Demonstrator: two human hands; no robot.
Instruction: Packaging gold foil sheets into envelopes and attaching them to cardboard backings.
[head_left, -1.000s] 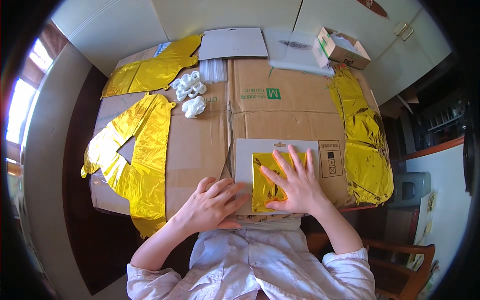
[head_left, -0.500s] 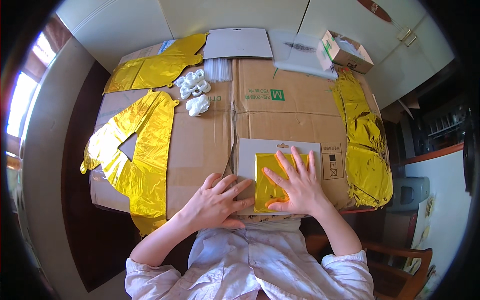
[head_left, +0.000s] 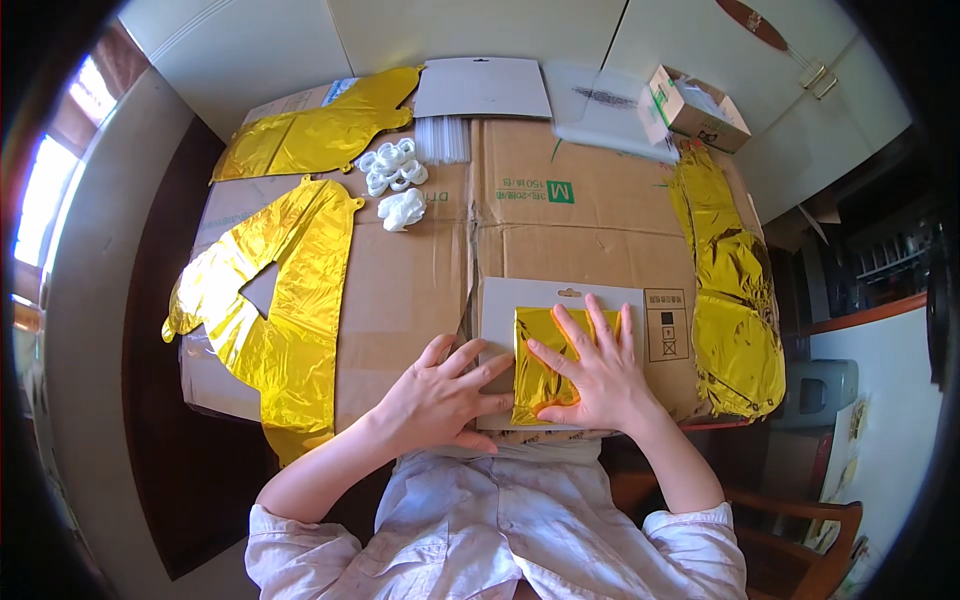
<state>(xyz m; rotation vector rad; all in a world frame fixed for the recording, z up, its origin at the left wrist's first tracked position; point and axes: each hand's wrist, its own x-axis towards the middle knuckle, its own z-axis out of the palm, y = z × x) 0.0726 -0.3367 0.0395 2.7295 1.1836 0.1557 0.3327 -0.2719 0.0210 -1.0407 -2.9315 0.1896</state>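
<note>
A folded gold foil balloon (head_left: 537,375) lies on a white hang-tab card (head_left: 497,315) at the near edge of the cardboard-covered table. My right hand (head_left: 592,368) rests flat on the foil with its fingers spread. Beside it, my left hand (head_left: 440,393) is open; its fingertips reach the card's left edge, and nothing is in it. To the left lies an unfolded flat gold foil balloon (head_left: 305,300) with an opening in its middle. Another flat gold balloon (head_left: 320,140) is spread at the far left.
White ribbon rolls (head_left: 392,165) and a crumpled white bundle (head_left: 402,210) sit left of centre. Behind are clear straws (head_left: 442,140), white cards (head_left: 482,88), a clear plastic bag (head_left: 610,115) and a small open box (head_left: 712,115). More gold foil (head_left: 735,300) lines the right edge.
Both hands keep nearly the same places on and beside the card. The whole view has shifted very slightly; nothing has been picked up or let go.
</note>
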